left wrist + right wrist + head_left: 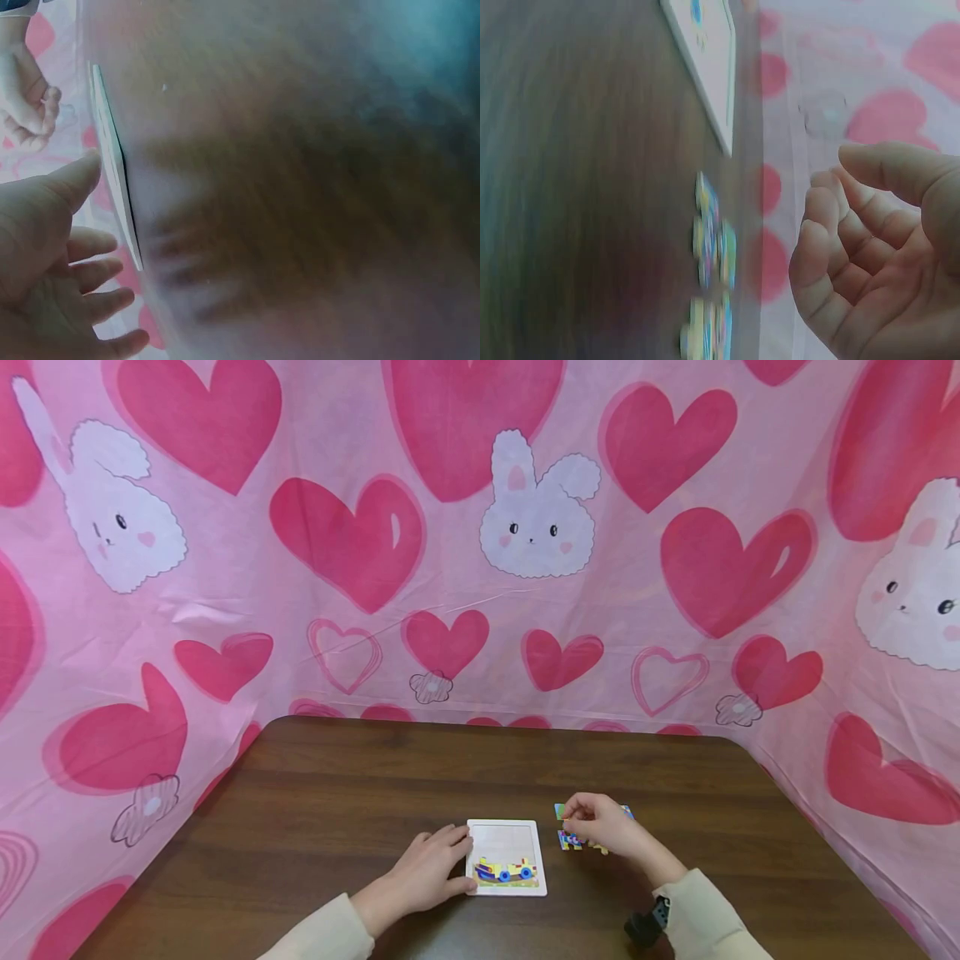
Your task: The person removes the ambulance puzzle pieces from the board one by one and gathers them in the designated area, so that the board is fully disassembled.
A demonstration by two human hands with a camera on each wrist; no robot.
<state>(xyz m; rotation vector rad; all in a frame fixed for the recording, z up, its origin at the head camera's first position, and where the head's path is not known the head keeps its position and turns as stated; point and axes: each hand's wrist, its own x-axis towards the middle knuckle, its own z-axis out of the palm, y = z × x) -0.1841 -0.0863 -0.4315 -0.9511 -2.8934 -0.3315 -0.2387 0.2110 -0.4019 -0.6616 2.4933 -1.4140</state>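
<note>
A white square puzzle tray (505,822) lies on the table in the head view. Along its near side, joined jigsaw pieces (506,873) show part of a yellow vehicle with blue wheels. My left hand (435,868) rests at the tray's left edge, fingers spread and fairly straight. To the right of the tray, my right hand (603,823) hovers over loose jigsaw pieces (570,841), partly hiding them. In the right wrist view its fingers bend loosely toward the thumb, with no piece visible between them, and the colourful loose pieces (708,232) lie below.
The brown wooden table (360,777) extends beyond both hands to a pink cloth backdrop (457,585) with hearts and rabbits, which stands along its back and sides. A dark wrist strap device (647,927) sits at the right cuff.
</note>
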